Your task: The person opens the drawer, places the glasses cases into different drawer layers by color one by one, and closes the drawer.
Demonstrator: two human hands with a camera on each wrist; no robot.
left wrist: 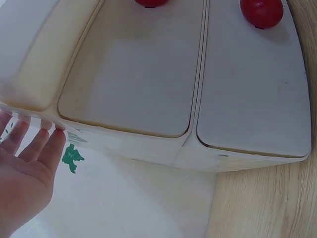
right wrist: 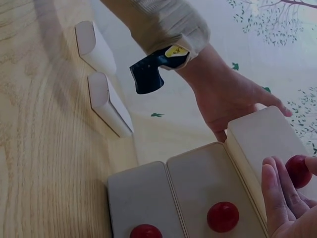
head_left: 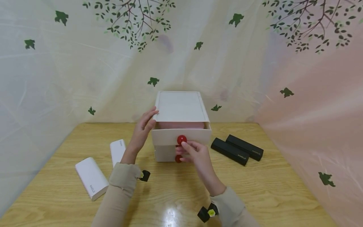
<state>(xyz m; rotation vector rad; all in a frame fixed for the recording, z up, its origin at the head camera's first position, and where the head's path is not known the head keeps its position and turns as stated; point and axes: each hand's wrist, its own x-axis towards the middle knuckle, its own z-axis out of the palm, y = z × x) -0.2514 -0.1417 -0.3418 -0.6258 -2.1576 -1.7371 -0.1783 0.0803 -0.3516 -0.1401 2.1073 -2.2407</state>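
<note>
A white box of three drawers (head_left: 181, 105) stands on the table, each drawer front bearing a round red knob. The top drawer (head_left: 164, 137) is pulled partly out, and a pinkish strip shows in the gap behind its front. My right hand (head_left: 199, 159) pinches the top red knob (head_left: 181, 139) between thumb and fingers; the right wrist view also shows this knob (right wrist: 298, 171). Against the box's upper left side rests my left hand (head_left: 141, 134), its fingers extended. In the left wrist view, the fingertips (left wrist: 55, 141) touch the box's edge. Both lower drawers are closed.
Two white power bank-like blocks (head_left: 91, 178) lie left of the box, one partly behind my left forearm. To its right, two black oblong blocks (head_left: 230, 151) lie side by side. A leaf-patterned curtain (head_left: 181, 63) hangs behind the wooden table (head_left: 283, 195).
</note>
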